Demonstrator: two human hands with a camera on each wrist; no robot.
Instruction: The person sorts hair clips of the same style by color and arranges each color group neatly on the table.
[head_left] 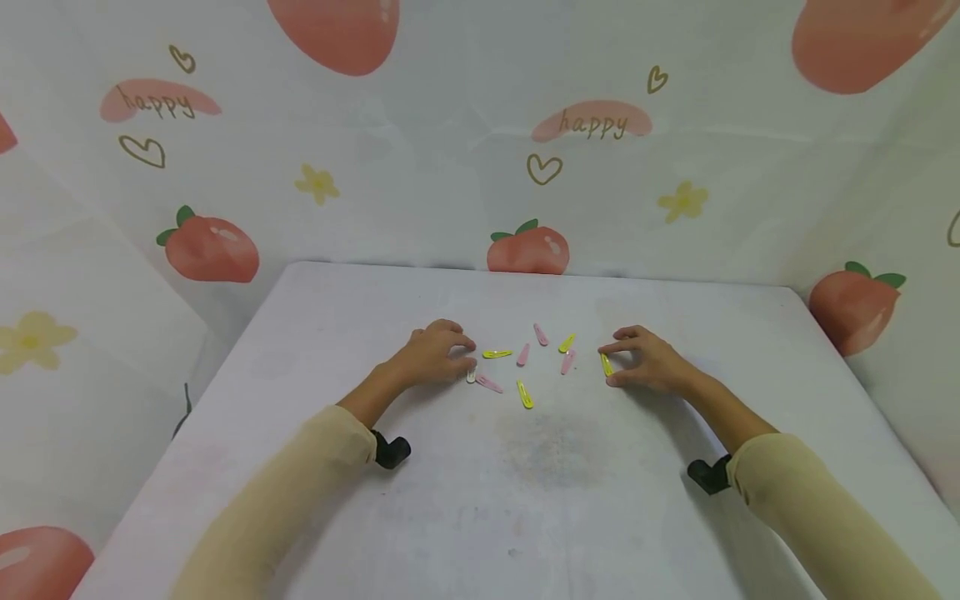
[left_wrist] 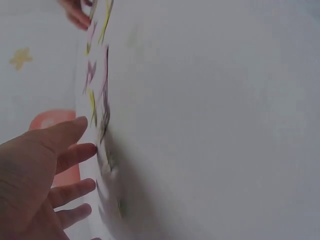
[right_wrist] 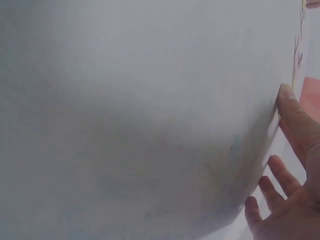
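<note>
The fingers (left_wrist: 72,193) of the left hand (head_left: 431,354) stand spread, thumb and forefinger clearly parted, and I read no hold there. A white clip (head_left: 471,376) lies right by the thumb tip – whether they touch, I cannot tell – and in the left wrist view the small things under that hand blur. Moving right from the white clip, I find a pink one (head_left: 490,383) just beside it, a yellow one (head_left: 497,354) lying nearly crosswise above, then another pink (head_left: 522,354) standing at a slant. Lower down comes a second yellow (head_left: 525,395), well apart from the hands; higher up, a third pink (head_left: 541,335). Next I have a yellow-and-pink pair (head_left: 567,352), close together, the yellow farther from me. Last, the right hand (head_left: 648,362) holds a yellow clip (head_left: 607,365) between thumb and forefinger at the table (head_left: 450,517), its other fingers fanned apart. Behind it all I see a printed cloth (head_left: 420,150).
</note>
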